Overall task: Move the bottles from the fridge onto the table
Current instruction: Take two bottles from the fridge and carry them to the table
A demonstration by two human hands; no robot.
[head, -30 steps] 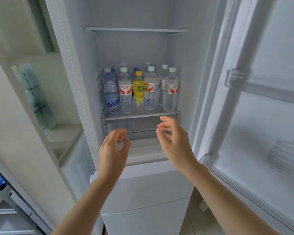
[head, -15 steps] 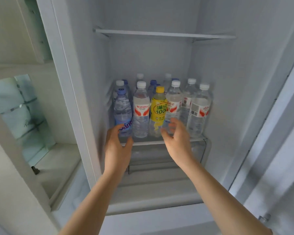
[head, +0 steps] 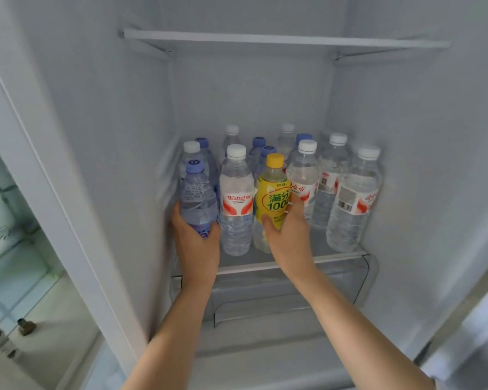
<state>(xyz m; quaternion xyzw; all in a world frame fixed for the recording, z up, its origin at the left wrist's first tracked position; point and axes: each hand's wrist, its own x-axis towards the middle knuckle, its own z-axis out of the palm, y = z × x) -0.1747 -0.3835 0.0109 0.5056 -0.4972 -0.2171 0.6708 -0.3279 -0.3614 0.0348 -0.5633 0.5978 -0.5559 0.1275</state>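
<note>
Several bottles stand upright on the glass fridge shelf (head: pixel 335 258). At the front left is a blue-capped water bottle (head: pixel 197 195); my left hand (head: pixel 197 243) grips its lower part with thumb and fingers round it. In the middle front stands a yellow bottle with a yellow cap (head: pixel 272 198); my right hand (head: pixel 289 235) holds its lower half, fingers round the right side. Between them stands a white-capped water bottle with a red label (head: pixel 235 204). More clear bottles (head: pixel 352 204) fill the right side and the back rows.
An upper fridge shelf (head: pixel 285 39) spans the compartment well above the caps. A clear drawer (head: pixel 288 294) sits under the bottle shelf. The white fridge walls close in left and right. A tiled ledge with small dark objects (head: pixel 26 326) lies outside at the lower left.
Both hands have reached forward into the fridge and closed round bottles: the left on the blue-capped one, the right on the yellow one. The view has moved closer to the shelf.
</note>
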